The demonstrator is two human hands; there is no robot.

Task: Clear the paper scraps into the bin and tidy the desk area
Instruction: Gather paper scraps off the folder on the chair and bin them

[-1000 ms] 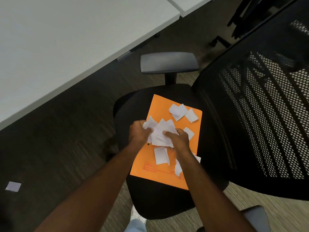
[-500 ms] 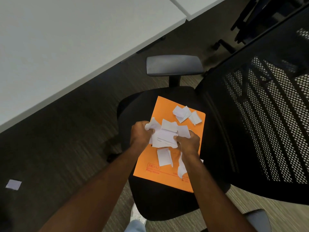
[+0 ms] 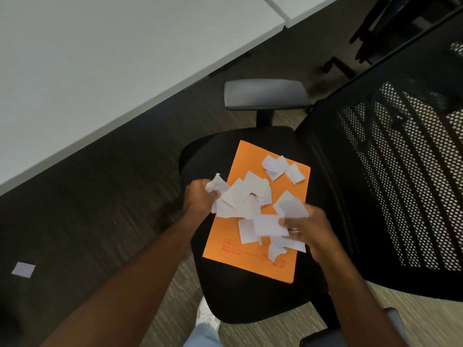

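**Scraps gathered over the chair seat**

The left hand (image 3: 200, 199) clutches a bunch of white paper scraps (image 3: 240, 196); the right hand (image 3: 304, 227) pinches a few more (slightly blurred). Both hover over an orange folder (image 3: 225, 236) lying on the black chair seat (image 3: 240, 296). Loose pieces (image 3: 280, 166) rest near the folder's far corner. One stray scrap (image 3: 23, 269) lies on the floor.

- There is one view only, from a wide-angle camera worn on the person's head, so no second view shares the scene.
- It looks steeply down and forward onto the black office chair seat (image 3: 240, 291), close enough that both forearms run in from the bottom edge.
- The white desk top (image 3: 105, 61) fills the upper left corner.
- The black mesh chair back (image 3: 395, 176) fills the right.
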